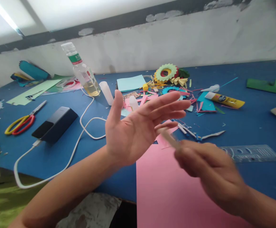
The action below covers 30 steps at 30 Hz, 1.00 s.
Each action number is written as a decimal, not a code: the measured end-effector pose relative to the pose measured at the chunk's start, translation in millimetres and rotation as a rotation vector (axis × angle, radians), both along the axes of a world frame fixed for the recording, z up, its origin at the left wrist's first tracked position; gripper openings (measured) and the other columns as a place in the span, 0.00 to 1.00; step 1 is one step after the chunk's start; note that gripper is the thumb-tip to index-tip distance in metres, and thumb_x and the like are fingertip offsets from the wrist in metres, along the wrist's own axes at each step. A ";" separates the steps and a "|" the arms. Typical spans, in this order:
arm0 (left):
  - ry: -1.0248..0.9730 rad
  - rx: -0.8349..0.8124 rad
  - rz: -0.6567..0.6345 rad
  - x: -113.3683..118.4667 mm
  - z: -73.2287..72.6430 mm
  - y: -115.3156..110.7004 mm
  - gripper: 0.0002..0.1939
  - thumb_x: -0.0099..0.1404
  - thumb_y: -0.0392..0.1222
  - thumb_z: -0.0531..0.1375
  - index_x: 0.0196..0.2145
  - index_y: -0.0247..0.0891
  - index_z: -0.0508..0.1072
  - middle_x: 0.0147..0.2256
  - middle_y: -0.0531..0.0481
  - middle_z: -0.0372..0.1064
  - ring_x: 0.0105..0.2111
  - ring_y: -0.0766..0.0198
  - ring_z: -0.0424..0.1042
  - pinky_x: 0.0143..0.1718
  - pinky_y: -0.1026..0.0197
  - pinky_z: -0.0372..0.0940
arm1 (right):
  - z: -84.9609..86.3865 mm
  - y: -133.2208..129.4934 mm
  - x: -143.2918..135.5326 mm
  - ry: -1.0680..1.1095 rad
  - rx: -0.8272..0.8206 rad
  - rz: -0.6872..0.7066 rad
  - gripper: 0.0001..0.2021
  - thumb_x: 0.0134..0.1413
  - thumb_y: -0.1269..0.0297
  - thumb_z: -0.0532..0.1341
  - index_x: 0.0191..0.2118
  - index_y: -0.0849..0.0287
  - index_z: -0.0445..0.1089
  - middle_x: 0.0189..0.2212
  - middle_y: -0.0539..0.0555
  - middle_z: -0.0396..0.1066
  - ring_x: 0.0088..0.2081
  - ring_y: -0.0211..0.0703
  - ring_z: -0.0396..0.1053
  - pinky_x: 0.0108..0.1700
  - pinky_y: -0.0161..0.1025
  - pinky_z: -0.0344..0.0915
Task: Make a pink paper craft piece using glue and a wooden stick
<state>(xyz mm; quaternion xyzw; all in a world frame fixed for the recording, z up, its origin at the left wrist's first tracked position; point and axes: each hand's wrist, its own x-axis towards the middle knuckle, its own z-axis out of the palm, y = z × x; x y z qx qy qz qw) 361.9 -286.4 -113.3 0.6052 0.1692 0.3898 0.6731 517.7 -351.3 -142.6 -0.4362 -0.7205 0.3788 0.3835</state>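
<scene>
My left hand (138, 126) is raised above the table, palm toward me, fingers stretched out to the right and thumb up. It holds nothing. Pinched in my right hand (206, 167) is a short, pale, flat stick (169, 138), smeared by motion. Its tip points at the little-finger side of my left hand; whether they touch I cannot tell. Under my right hand lies a large pink paper sheet (166, 196) at the table's front edge. A smaller pink piece of paper (165, 141) shows between the hands.
On the blue table (254, 126) lie scissors (25, 122), a dark device (54, 125) with a white cable (75, 148), and a clear ruler (254, 153). Behind are a bottle (87, 76), a yellow glue tube (225, 99), paper scraps (147, 98) and a green tool (268, 85).
</scene>
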 end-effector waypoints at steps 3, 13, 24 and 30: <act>-0.003 -0.038 0.010 0.7 -0.8 0.9 0.40 0.59 0.69 0.29 0.43 0.47 0.72 0.48 0.57 0.69 0.50 0.55 0.66 0.47 0.53 0.66 | 0.7 0.7 -1.1 -0.164 -0.124 0.082 0.18 0.62 0.62 0.47 0.21 0.58 0.59 0.15 0.47 0.59 0.19 0.35 0.58 0.20 0.33 0.50; -0.064 -0.141 0.017 4.8 -1.4 -2.9 0.40 0.61 0.66 0.29 0.41 0.44 0.73 0.45 0.52 0.71 0.47 0.56 0.69 0.47 0.52 0.66 | 1.7 3.8 -2.3 -0.127 -0.185 0.103 0.18 0.62 0.61 0.47 0.23 0.58 0.62 0.15 0.46 0.57 0.19 0.34 0.56 0.20 0.32 0.50; 0.120 0.489 0.246 6.7 -10.0 -19.6 0.18 0.66 0.50 0.50 0.47 0.40 0.69 0.41 0.46 0.70 0.40 0.61 0.69 0.42 0.59 0.65 | 12.8 17.4 31.3 -0.175 0.428 -0.354 0.08 0.60 0.65 0.52 0.41 0.52 0.66 0.32 0.52 0.69 0.32 0.43 0.65 0.33 0.40 0.60; 0.218 0.608 0.409 8.9 -8.8 -17.7 0.10 0.65 0.36 0.52 0.40 0.39 0.72 0.30 0.49 0.71 0.30 0.65 0.69 0.31 0.62 0.64 | 10.9 14.5 30.7 -0.173 0.545 -0.345 0.08 0.57 0.70 0.56 0.42 0.53 0.67 0.28 0.50 0.67 0.28 0.39 0.63 0.28 0.37 0.61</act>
